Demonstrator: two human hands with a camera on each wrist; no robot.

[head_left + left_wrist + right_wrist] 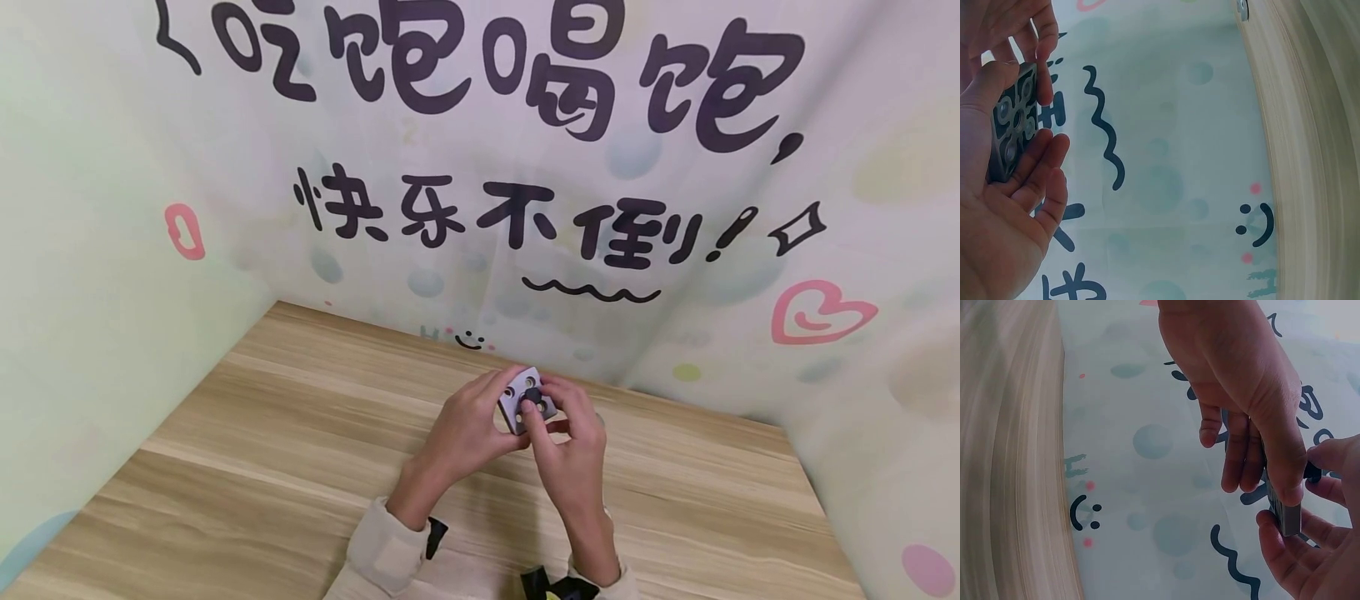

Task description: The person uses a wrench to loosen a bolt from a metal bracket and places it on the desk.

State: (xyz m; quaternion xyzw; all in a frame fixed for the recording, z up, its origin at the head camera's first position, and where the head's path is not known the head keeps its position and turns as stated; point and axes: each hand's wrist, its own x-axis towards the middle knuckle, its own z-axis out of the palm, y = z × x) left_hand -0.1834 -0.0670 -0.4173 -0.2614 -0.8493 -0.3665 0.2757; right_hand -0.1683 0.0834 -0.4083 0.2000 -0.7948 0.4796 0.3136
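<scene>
A small grey square block (pixel 522 395) with round holes is held above the wooden table, near the back wall. My left hand (pixel 467 427) grips its left edge, thumb on top and fingers behind. My right hand (pixel 572 454) pinches a black round piece (pixel 535 407) at the centre of the block's face. In the left wrist view the block (pixel 1014 125) lies against my left hand's fingers (pixel 1035 181), with my right hand's fingertips (pixel 1044 44) at its upper edge. The right wrist view shows the block (pixel 1289 517) edge-on between the left hand (pixel 1241 381) and the right hand (pixel 1310 562).
The wooden table (pixel 262 467) is boxed in by printed pastel backdrop walls (pixel 525 167) at the left, back and right. Cream sleeves (pixel 382 554) show at the bottom edge.
</scene>
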